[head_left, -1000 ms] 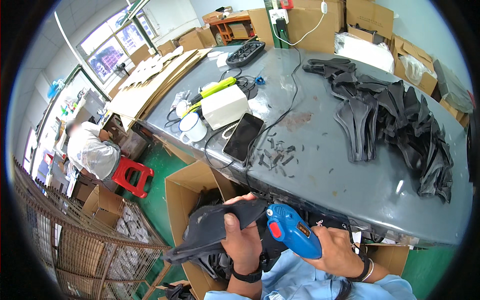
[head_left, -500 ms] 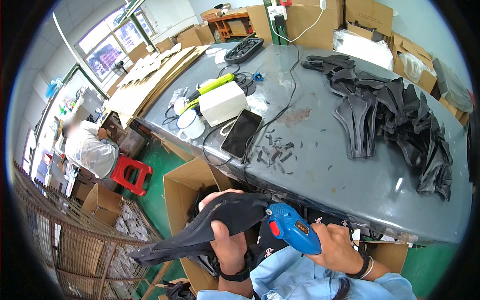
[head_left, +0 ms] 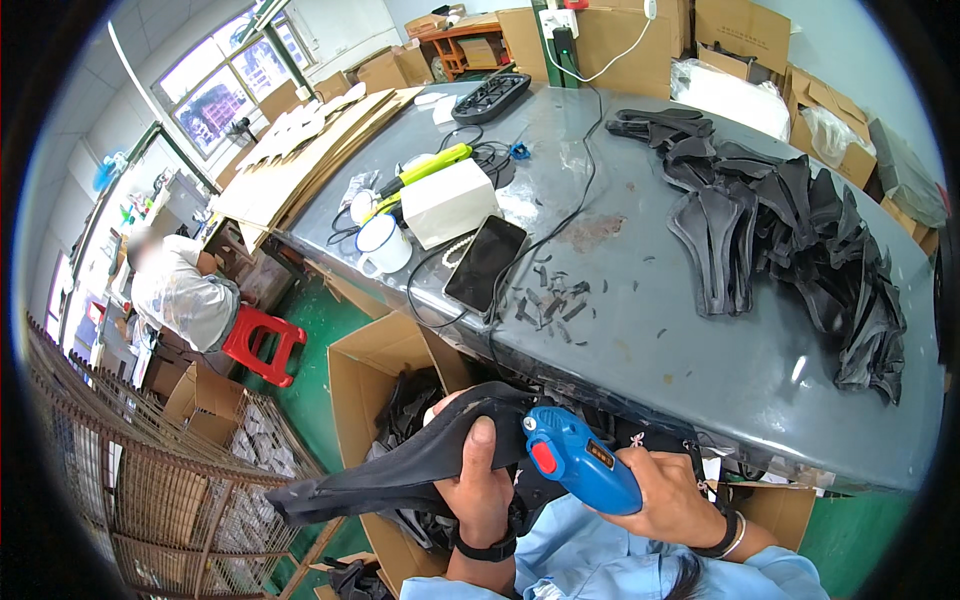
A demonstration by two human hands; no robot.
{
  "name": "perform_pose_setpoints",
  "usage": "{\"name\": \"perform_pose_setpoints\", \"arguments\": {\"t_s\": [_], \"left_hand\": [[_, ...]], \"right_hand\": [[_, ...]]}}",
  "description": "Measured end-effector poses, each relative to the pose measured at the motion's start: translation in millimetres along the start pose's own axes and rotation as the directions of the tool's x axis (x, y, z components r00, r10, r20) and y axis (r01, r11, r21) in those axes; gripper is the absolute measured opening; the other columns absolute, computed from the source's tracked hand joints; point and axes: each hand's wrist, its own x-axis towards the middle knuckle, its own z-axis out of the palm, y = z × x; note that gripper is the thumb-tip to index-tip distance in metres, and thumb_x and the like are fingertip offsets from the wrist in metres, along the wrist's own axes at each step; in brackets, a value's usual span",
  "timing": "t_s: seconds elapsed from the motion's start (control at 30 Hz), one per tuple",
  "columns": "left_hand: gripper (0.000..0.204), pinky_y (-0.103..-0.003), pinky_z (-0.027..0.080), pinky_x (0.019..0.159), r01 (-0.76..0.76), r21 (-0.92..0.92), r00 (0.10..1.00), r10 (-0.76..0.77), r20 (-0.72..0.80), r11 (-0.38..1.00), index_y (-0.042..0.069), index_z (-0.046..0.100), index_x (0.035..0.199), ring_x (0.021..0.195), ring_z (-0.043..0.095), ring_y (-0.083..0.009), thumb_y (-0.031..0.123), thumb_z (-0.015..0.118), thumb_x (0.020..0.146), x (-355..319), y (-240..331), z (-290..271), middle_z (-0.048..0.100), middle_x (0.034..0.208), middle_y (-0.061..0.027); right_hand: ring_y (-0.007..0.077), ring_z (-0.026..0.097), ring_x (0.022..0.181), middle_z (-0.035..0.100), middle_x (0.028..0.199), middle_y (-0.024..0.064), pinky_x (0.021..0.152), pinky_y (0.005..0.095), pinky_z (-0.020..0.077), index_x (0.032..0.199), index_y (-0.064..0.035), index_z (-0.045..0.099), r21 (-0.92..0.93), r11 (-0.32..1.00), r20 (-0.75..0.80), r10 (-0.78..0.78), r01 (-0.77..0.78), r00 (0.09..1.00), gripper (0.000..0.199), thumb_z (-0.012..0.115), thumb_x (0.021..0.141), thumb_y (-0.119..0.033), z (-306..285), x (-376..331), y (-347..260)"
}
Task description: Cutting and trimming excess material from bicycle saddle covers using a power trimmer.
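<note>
The person's left hand holds a long black saddle-shaped cover below the near edge of the grey desk, its fingers closed around the wide end with the thumb pressed flat on top. Over the last second the piece has swung: its narrow tip, which earlier sat close in front of the body, now stretches out and down to the left, over the open cardboard box that holds more black parts. The right hand has its fingers wrapped tight around a blue handheld tool with a red button, and its nose has stayed against the wide end of the cover, just beside the left thumb. The hands themselves have hardly shifted; only the cover has turned, so a new stretch of its edge seems to be presented to the tool, and the trimming work looks mid-course. A pile of like black covers lies on the far right of the desk, with cut scraps near a dark phone.
</note>
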Motion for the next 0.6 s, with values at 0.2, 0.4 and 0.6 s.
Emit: {"name": "perform_pose_setpoints", "arguments": {"t_s": [0.2,0.4,0.6], "left_hand": [[0.027,-0.025,0.044,0.082,0.081,0.126,0.993,-0.09,0.073,0.989,-0.002,0.053,0.106,0.088,0.056,-0.0133,0.007,0.062,0.082,4,8,0,0.059,0.098,-0.0068],[0.02,-0.022,0.043,0.075,0.136,0.481,0.934,-0.274,0.23,0.866,-0.001,0.059,0.1,0.084,0.053,-0.0083,0.002,0.061,0.081,19,27,-12,0.059,0.092,-0.0017],[0.026,-0.024,0.044,0.078,-0.006,0.704,0.805,-0.414,0.424,0.71,-0.003,0.056,0.105,0.087,0.055,-0.0116,-0.007,0.055,0.08,40,27,-28,0.06,0.094,-0.0044]], "right_hand": [[0.0315,0.064,0.063,0.062,0.071,0.0151,0.056,0.0349,0.0503,0.097,0.0025,0.05,-0.015,1.0,-0.005,-0.008,0.008,1.0,0.048,0.079,0.064,-0.016,0,2,2],[0.0301,0.06,0.057,0.061,0.068,0.0133,0.054,0.036,0.0456,0.099,0.002,0.051,-0.131,0.989,-0.016,-0.072,0.069,0.997,0.05,0.077,0.061,-0.015,-4,-2,3],[0.0312,0.058,0.057,0.06,0.068,0.0137,0.054,0.0371,0.0439,0.1,-0.0002,0.048,-0.114,0.992,0.017,-0.052,0.054,0.998,0.05,0.075,0.061,-0.014,-2,-3,4]]}}
